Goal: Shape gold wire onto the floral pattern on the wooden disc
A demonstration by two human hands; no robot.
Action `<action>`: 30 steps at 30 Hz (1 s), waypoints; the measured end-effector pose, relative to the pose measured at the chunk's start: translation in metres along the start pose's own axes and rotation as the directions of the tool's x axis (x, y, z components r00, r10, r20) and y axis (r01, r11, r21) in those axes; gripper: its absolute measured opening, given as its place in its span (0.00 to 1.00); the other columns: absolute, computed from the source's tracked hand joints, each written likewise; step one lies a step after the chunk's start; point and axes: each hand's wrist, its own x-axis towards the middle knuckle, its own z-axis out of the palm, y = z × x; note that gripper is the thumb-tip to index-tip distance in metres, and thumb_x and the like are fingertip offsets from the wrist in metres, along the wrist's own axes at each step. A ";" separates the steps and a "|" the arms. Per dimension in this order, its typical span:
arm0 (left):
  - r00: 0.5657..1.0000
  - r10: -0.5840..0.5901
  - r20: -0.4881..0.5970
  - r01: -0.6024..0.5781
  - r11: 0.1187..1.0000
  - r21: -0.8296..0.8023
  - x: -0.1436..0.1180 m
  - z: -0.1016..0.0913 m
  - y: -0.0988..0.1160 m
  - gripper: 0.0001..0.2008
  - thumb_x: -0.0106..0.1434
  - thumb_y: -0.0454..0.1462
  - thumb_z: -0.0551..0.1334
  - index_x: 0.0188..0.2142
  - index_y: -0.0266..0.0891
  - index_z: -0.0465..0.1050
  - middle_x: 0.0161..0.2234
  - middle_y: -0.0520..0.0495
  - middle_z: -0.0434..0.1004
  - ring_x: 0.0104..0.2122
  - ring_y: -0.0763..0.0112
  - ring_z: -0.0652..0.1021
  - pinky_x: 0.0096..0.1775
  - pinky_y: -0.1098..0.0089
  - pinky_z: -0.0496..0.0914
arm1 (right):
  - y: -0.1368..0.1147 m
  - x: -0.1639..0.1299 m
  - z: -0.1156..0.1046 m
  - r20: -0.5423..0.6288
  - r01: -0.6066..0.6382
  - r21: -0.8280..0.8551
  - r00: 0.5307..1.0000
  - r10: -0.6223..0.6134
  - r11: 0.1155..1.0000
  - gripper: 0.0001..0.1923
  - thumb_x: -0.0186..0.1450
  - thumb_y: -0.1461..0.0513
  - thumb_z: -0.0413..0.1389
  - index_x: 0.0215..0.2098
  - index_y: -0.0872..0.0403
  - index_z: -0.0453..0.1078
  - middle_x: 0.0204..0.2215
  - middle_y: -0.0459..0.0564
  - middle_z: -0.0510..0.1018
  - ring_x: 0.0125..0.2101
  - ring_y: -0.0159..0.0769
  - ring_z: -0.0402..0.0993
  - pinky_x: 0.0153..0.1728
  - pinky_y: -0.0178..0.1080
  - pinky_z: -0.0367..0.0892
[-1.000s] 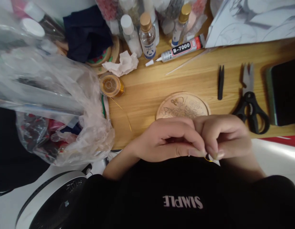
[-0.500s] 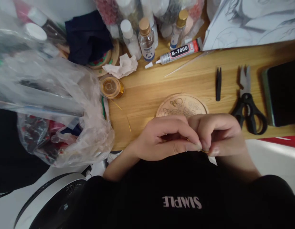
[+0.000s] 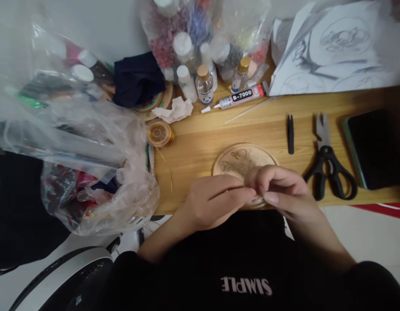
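My left hand and my right hand meet fingertip to fingertip at the table's front edge. Between them they pinch a tiny gold wire piece, mostly hidden by the fingers. Just behind the fingers lies a round wooden disc with a line drawing on it, its near part covered by my right hand. A spool of gold wire sits to the left, with a loose strand trailing toward the table edge.
Black tweezers, scissors and a dark phone lie to the right. A B-7000 glue tube, small bottles, crumpled tissue and sketch papers line the back. A stuffed plastic bag fills the left; a fan is below.
Both hands have moved forward from above my lap to the table edge, over the disc's near part. The gold loop seen earlier is now hidden between the fingertips. The view has tilted up.
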 end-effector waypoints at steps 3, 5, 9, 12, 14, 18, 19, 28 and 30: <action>0.999 -0.050 -0.019 0.048 0.994 -0.097 -0.008 0.004 -0.003 0.04 0.66 0.36 0.61 0.41 0.46 0.74 0.33 0.56 0.78 0.32 0.80 0.78 0.35 0.80 0.73 | 0.002 -0.003 -0.006 0.044 0.029 -0.200 0.999 -0.021 0.979 0.02 0.64 0.65 0.57 0.35 0.52 0.69 0.30 0.45 0.74 0.32 0.29 0.71 0.34 0.34 0.69; 0.994 -0.110 0.013 0.110 0.975 -0.191 -0.009 0.004 -0.004 0.03 0.66 0.35 0.61 0.38 0.43 0.74 0.32 0.55 0.78 0.30 0.80 0.78 0.33 0.79 0.73 | 0.001 -0.003 -0.007 0.042 0.087 -0.371 0.996 -0.077 0.925 0.06 0.63 0.67 0.58 0.37 0.51 0.69 0.32 0.46 0.75 0.34 0.30 0.73 0.36 0.35 0.70; 0.939 -0.323 0.118 0.344 0.891 -0.296 -0.004 0.000 -0.002 0.04 0.63 0.31 0.64 0.32 0.39 0.75 0.27 0.55 0.77 0.27 0.79 0.76 0.33 0.77 0.71 | -0.002 -0.002 -0.003 0.083 0.256 -0.657 0.959 -0.270 0.709 0.11 0.61 0.69 0.59 0.41 0.50 0.70 0.33 0.47 0.76 0.35 0.32 0.75 0.35 0.36 0.71; 0.854 -0.484 0.190 0.519 0.783 -0.343 -0.001 -0.001 0.001 0.04 0.62 0.32 0.64 0.30 0.38 0.76 0.25 0.54 0.76 0.24 0.80 0.75 0.29 0.79 0.69 | -0.003 -0.003 0.002 0.123 0.302 -0.810 0.925 -0.359 0.502 0.11 0.61 0.70 0.59 0.41 0.52 0.70 0.34 0.48 0.77 0.34 0.32 0.75 0.33 0.36 0.72; 0.803 -0.552 0.223 0.595 0.731 -0.335 -0.001 -0.001 0.001 0.04 0.62 0.32 0.63 0.31 0.38 0.76 0.26 0.53 0.77 0.25 0.79 0.75 0.29 0.78 0.70 | -0.003 -0.003 0.003 0.152 0.308 -0.876 0.907 -0.392 0.372 0.11 0.61 0.70 0.59 0.41 0.53 0.70 0.34 0.49 0.78 0.34 0.33 0.75 0.34 0.37 0.71; 0.776 -0.589 0.227 0.631 0.718 -0.294 0.001 0.002 0.000 0.05 0.63 0.32 0.61 0.33 0.38 0.77 0.32 0.51 0.80 0.30 0.76 0.78 0.32 0.76 0.72 | -0.002 -0.002 0.000 0.224 0.330 -0.923 0.881 -0.418 0.200 0.10 0.62 0.69 0.59 0.41 0.54 0.70 0.33 0.49 0.79 0.32 0.34 0.75 0.33 0.39 0.71; 0.778 -0.586 0.226 0.628 0.721 -0.292 0.002 0.002 0.000 0.05 0.63 0.31 0.61 0.33 0.38 0.77 0.32 0.51 0.80 0.31 0.75 0.78 0.32 0.76 0.72 | -0.001 -0.002 -0.001 0.240 0.334 -0.927 0.877 -0.417 0.170 0.09 0.62 0.69 0.58 0.41 0.54 0.70 0.33 0.49 0.79 0.31 0.34 0.75 0.33 0.39 0.71; 0.881 -0.456 0.124 0.453 0.890 0.058 0.001 0.011 0.000 0.06 0.67 0.33 0.60 0.40 0.39 0.76 0.35 0.51 0.82 0.33 0.73 0.80 0.39 0.72 0.75 | 0.006 0.002 0.001 0.233 0.241 -0.970 0.863 -0.449 -0.040 0.01 0.63 0.66 0.58 0.34 0.57 0.70 0.29 0.51 0.79 0.30 0.36 0.74 0.31 0.38 0.68; 0.911 -0.395 0.119 0.370 0.909 0.191 0.000 0.013 0.001 0.07 0.68 0.33 0.58 0.42 0.38 0.75 0.37 0.48 0.82 0.35 0.70 0.81 0.39 0.70 0.75 | 0.008 0.003 0.002 0.200 0.210 -0.977 0.875 -0.440 -0.027 0.01 0.63 0.66 0.58 0.33 0.57 0.70 0.28 0.52 0.79 0.31 0.37 0.75 0.31 0.39 0.67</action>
